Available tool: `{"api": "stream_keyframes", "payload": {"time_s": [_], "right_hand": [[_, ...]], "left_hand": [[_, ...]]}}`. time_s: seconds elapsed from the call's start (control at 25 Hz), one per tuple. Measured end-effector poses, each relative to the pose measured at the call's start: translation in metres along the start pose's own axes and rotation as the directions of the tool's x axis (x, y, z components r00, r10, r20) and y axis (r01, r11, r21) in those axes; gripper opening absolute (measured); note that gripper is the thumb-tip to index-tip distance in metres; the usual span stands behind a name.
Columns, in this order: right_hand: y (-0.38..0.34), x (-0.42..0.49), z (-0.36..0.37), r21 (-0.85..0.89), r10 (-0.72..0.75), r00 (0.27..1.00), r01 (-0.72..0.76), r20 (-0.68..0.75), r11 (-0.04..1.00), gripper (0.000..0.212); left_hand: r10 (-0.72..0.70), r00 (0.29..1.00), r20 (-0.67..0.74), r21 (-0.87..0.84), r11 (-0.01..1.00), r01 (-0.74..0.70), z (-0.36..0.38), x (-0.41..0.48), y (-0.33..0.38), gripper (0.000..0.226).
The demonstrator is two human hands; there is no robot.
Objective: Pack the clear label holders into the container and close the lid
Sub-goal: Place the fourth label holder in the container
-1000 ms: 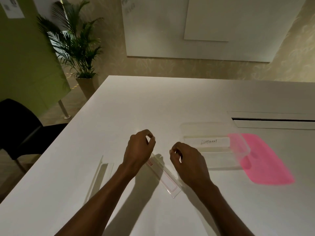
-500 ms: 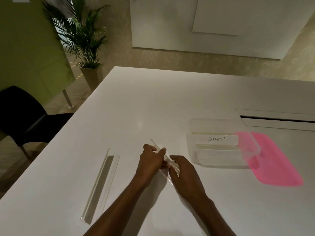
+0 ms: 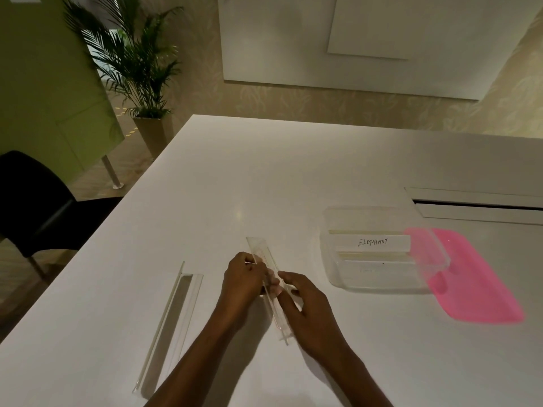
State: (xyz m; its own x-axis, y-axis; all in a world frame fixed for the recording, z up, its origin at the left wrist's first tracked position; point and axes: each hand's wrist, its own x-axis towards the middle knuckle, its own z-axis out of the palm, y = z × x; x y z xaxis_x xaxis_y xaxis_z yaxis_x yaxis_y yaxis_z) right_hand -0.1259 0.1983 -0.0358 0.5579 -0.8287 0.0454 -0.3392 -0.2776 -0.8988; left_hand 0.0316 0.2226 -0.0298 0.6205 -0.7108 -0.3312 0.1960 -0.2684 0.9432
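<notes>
Closed in from apart with left hand [image 3: 244, 277] and right hand [image 3: 308, 306] to grip the long clear plastic label holder [image 3: 260, 251] on either side; tilted it up from lying flat.

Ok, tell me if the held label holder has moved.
Yes: label holder tipped up from flat on the table; its far end rose toward the container's far side.

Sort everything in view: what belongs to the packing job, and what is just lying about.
Job: held holder, gripped by left hand and right hand; spare holder on the table; container with ELEPHANT holder inside; pink lid.
Just there: plant; chair; wall board; slot.
</notes>
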Motion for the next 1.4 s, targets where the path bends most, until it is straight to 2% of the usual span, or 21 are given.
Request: {"api": "stream_keyframes", "payload": {"time_s": [0.08, 0.2, 0.36, 0.48, 0.56, 0.64, 0.68, 0.76, 0.8, 0.84, 0.88, 0.96, 1.0, 1.04, 1.12, 1.16, 1.24, 1.28, 1.4], "right_hand": [[-0.005, 0.006, -0.005, 0.060, 0.028, 0.999, -0.026, -0.026, 0.998, 0.028], [-0.011, 0.016, -0.015, 0.141, 0.060, 0.997, -0.052, -0.049, 0.989, 0.029], [-0.018, 0.030, -0.025, 0.262, 0.131, 0.991, -0.130, 0.013, 0.956, 0.024], [-0.020, 0.037, -0.024, 0.361, 0.179, 0.980, -0.199, 0.089, 0.911, 0.028], [-0.019, 0.039, -0.023, 0.419, 0.190, 0.973, -0.229, 0.133, 0.878, 0.044], [-0.018, 0.042, -0.024, 0.512, 0.182, 0.970, -0.239, 0.159, 0.825, 0.066], [-0.017, 0.043, -0.026, 0.548, 0.175, 0.970, -0.240, 0.169, 0.801, 0.070], [-0.013, 0.042, -0.031, 0.593, 0.134, 0.971, -0.227, 0.197, 0.772, 0.063], [-0.011, 0.041, -0.033, 0.606, 0.104, 0.971, -0.215, 0.214, 0.766, 0.057], [-0.010, 0.040, -0.035, 0.615, 0.074, 0.972, -0.200, 0.225, 0.763, 0.050], [-0.009, 0.038, -0.038, 0.622, 0.052, 0.973, -0.183, 0.224, 0.761, 0.046], [-0.009, 0.035, -0.044, 0.643, 0.038, 0.980, -0.156, 0.193, 0.750, 0.043], [-0.010, 0.034, -0.047, 0.662, 0.038, 0.985, -0.142, 0.168, 0.736, 0.043], [-0.011, 0.033, -0.051, 0.678, 0.041, 0.990, -0.123, 0.135, 0.724, 0.043], [-0.013, 0.030, -0.060, 0.685, 0.066, 0.996, -0.084, 0.053, 0.724, 0.045], [-0.014, 0.028, -0.066, 0.680, 0.082, 0.997, -0.068, 0.012, 0.730, 0.048], [-0.015, 0.023, -0.077, 0.685, 0.110, 0.992, -0.038, -0.063, 0.728, 0.055], [-0.015, 0.020, -0.083, 0.696, 0.125, 0.987, -0.024, -0.096, 0.718, 0.059], [-0.018, 0.008, -0.094, 0.711, 0.142, 0.975, 0.025, -0.174, 0.702, 0.063]], "left_hand": [[-0.017, 0.999, 0.042, -0.112, 0.993, 0.021, -0.011, 0.001, 0.003, 0.011], [-0.002, 0.997, 0.072, -0.120, 0.993, 0.011, -0.028, 0.004, 0.005, 0.022], [-0.120, 0.966, 0.231, -0.234, 0.956, 0.175, -0.039, -0.001, 0.008, 0.032], [-0.199, 0.916, 0.348, -0.189, 0.942, 0.276, -0.042, -0.003, 0.009, 0.028], [-0.224, 0.884, 0.410, -0.160, 0.937, 0.312, -0.042, -0.003, 0.011, 0.031], [-0.210, 0.872, 0.442, -0.130, 0.947, 0.295, -0.041, -0.004, 0.014, 0.029], [-0.176, 0.880, 0.441, -0.108, 0.963, 0.247, -0.039, -0.003, 0.013, 0.028], [-0.154, 0.876, 0.456, -0.082, 0.974, 0.214, -0.034, -0.005, 0.016, 0.052], [-0.186, 0.854, 0.486, -0.067, 0.966, 0.249, -0.031, -0.008, 0.019, 0.058], [-0.236, 0.824, 0.515, -0.065, 0.948, 0.312, -0.029, -0.009, 0.021, 0.055], [-0.278, 0.801, 0.530, -0.057, 0.931, 0.361, -0.025, -0.010, 0.022, 0.044], [-0.298, 0.684, 0.666, -0.014, 0.911, 0.411, -0.015, -0.017, 0.026, 0.022], [-0.222, 0.685, 0.694, 0.012, 0.955, 0.297, -0.016, -0.026, 0.036, 0.022], [-0.162, 0.644, 0.748, -0.032, 0.960, 0.279, -0.016, -0.032, 0.038, 0.027], [-0.198, 0.642, 0.741, -0.010, 0.952, 0.305, -0.019, -0.027, 0.032, 0.047], [-0.209, 0.672, 0.710, -0.023, 0.948, 0.319, -0.023, -0.025, 0.031, 0.053], [-0.140, 0.752, 0.644, -0.017, 0.980, 0.197, -0.026, -0.017, 0.030, 0.059], [-0.089, 0.762, 0.642, -0.017, 0.991, 0.129, -0.025, -0.018, 0.034, 0.062], [0.062, 0.728, 0.683, 0.061, 0.988, -0.141, -0.022, -0.030, 0.053, 0.059]]}}
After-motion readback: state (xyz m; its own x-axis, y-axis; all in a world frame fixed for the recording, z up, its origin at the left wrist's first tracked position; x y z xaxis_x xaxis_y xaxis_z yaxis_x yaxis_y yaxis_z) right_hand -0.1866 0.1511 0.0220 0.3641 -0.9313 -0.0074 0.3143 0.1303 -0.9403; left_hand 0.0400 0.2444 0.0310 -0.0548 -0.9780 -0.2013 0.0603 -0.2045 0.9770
